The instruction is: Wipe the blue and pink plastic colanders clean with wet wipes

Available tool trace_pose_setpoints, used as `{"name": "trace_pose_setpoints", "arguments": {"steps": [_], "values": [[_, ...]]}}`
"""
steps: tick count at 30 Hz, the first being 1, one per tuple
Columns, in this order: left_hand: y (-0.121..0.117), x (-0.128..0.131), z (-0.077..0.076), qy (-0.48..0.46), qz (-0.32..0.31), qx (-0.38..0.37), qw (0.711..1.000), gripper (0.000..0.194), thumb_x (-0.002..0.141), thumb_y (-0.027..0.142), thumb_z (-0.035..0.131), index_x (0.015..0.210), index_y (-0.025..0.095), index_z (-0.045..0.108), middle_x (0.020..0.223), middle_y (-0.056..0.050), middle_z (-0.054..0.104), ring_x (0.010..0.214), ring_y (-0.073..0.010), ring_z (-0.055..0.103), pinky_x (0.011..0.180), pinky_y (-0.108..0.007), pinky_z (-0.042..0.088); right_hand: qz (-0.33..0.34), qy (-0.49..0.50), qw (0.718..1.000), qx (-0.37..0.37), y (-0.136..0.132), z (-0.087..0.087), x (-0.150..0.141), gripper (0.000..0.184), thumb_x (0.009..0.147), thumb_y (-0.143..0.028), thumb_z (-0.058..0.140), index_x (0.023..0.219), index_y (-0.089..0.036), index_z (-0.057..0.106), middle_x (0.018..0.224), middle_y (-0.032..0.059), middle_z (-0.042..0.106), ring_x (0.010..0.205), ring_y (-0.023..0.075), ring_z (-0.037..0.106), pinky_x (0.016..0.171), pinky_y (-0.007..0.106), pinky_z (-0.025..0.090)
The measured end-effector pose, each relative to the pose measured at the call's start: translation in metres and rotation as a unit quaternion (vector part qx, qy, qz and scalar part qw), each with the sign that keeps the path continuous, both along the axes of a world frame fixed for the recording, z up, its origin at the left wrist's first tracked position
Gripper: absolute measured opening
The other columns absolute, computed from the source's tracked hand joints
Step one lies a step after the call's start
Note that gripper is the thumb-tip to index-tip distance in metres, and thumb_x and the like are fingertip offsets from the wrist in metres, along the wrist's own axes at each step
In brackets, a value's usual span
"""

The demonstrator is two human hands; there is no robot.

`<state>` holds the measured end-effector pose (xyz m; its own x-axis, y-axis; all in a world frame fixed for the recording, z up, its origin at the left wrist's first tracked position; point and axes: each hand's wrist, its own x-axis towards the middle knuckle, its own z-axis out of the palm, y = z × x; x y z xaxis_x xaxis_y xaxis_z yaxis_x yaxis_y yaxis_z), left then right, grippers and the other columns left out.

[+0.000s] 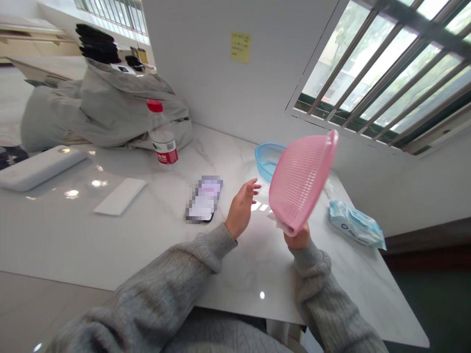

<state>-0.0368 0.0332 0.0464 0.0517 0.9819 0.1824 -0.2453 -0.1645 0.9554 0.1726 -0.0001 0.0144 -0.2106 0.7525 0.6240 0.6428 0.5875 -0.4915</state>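
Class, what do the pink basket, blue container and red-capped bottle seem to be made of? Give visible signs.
Pink basket: probably plastic, slightly glossy, from its evenly perforated wall and smooth rim.
Blue container: likely plastic, perhaps translucent, from its bright, even tint.
Bottle: apparently clear, shiny plastic, being see-through above the label.

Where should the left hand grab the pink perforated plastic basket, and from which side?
Probably the upper rim, from above. The pink perforated plastic basket is tilted up on edge, so that lip stands free; the right hand already holds the lower end. The left hand is open nearby.
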Motion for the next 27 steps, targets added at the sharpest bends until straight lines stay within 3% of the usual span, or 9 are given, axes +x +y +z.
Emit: {"name": "trace_pose_setpoints", "arguments": {"steps": [3,6,8,11,13,16,22,24,27], "values": [[0.003,0.005,-0.011,-0.044,-0.012,-0.11,0.993,0.071,0.097,0.073,0.039,0.141,0.022,0.058,0.146,-0.016,0.059,0.131,-0.0283,0.057,0.099,-0.037,0.051,0.0,0.134,0.991,0.006,-0.003,-0.011,-0.006,0.039,0.095,-0.041,0.061,0.13,-0.025,0.069,0.116,0.0105,0.074,0.103,0.0297,0.074,0.089,0.053,0.065],[0.001,0.011,-0.018,-0.105,-0.082,-0.209,0.969,0.07,0.09,0.077,0.05,0.138,0.027,0.06,0.154,-0.013,0.053,0.139,-0.03,0.051,0.103,-0.038,0.048,0.044,0.343,0.938,-0.025,-0.002,-0.009,-0.008,0.053,0.093,-0.044,0.063,0.144,-0.031,0.056,0.133,0.01,0.068,0.114,0.03,0.072,0.09,0.056,0.064],[-0.002,0.013,-0.018,-0.154,-0.148,-0.236,0.948,0.067,0.089,0.077,0.053,0.133,0.026,0.064,0.149,-0.012,0.058,0.132,-0.0286,0.057,0.102,-0.038,0.049,0.067,0.405,0.911,-0.051,0.001,-0.004,-0.004,0.058,0.093,-0.044,0.064,0.148,-0.034,0.051,0.145,0.0093,0.06,0.122,0.0291,0.068,0.094,0.055,0.063],[-0.004,0.014,-0.016,-0.233,-0.189,-0.23,0.926,0.057,0.089,0.067,0.064,0.122,0.021,0.068,0.135,-0.012,0.066,0.111,-0.0231,0.066,0.1,-0.038,0.051,0.088,0.416,0.902,-0.072,0.008,-0.002,0.011,0.059,0.095,-0.046,0.059,0.152,-0.034,0.047,0.154,0.0081,0.052,0.131,0.0273,0.062,0.101,0.054,0.06],[-0.005,0.014,-0.014,-0.272,-0.185,-0.23,0.916,0.05,0.086,0.058,0.074,0.117,0.02,0.068,0.126,-0.011,0.069,0.1,-0.0198,0.067,0.098,-0.037,0.052,0.104,0.438,0.889,-0.086,0.013,-0.004,0.022,0.056,0.097,-0.046,0.055,0.152,-0.035,0.048,0.154,0.0053,0.051,0.134,0.0251,0.06,0.106,0.053,0.057],[-0.006,0.015,-0.014,-0.303,-0.18,-0.242,0.904,0.051,0.081,0.054,0.081,0.115,0.02,0.066,0.115,-0.008,0.071,0.091,-0.0171,0.066,0.093,-0.037,0.055,0.086,0.515,0.844,-0.12,0.02,-0.006,0.03,0.048,0.097,-0.048,0.056,0.143,-0.035,0.058,0.15,0.0011,0.055,0.135,0.0225,0.059,0.112,0.053,0.053],[-0.002,0.015,-0.013,-0.313,-0.125,-0.203,0.919,0.049,0.08,0.053,0.082,0.113,0.02,0.067,0.107,-0.005,0.071,0.086,-0.0157,0.063,0.081,-0.033,0.054,0.039,0.699,0.688,-0.19,0.022,0.012,0.015,0.032,0.097,-0.043,0.058,0.123,-0.032,0.072,0.131,-0.0021,0.07,0.134,0.0191,0.059,0.127,0.049,0.034],[0.003,0.012,-0.014,-0.311,-0.11,-0.192,0.924,0.047,0.082,0.052,0.081,0.112,0.018,0.068,0.108,-0.006,0.072,0.088,-0.0157,0.063,0.08,-0.03,0.053,0.025,0.725,0.66,-0.196,0.023,0.017,0.014,0.029,0.099,-0.039,0.054,0.116,-0.03,0.075,0.125,-0.0024,0.073,0.131,0.0178,0.062,0.128,0.047,0.032],[0.013,0.007,-0.017,-0.308,-0.074,-0.182,0.931,0.044,0.084,0.052,0.079,0.105,0.014,0.072,0.105,-0.008,0.074,0.092,-0.0167,0.065,0.086,-0.03,0.052,0.006,0.739,0.64,-0.211,0.025,0.021,0.019,0.033,0.102,-0.037,0.046,0.105,-0.026,0.077,0.114,-0.0004,0.077,0.126,0.0174,0.064,0.126,0.046,0.036]]}}
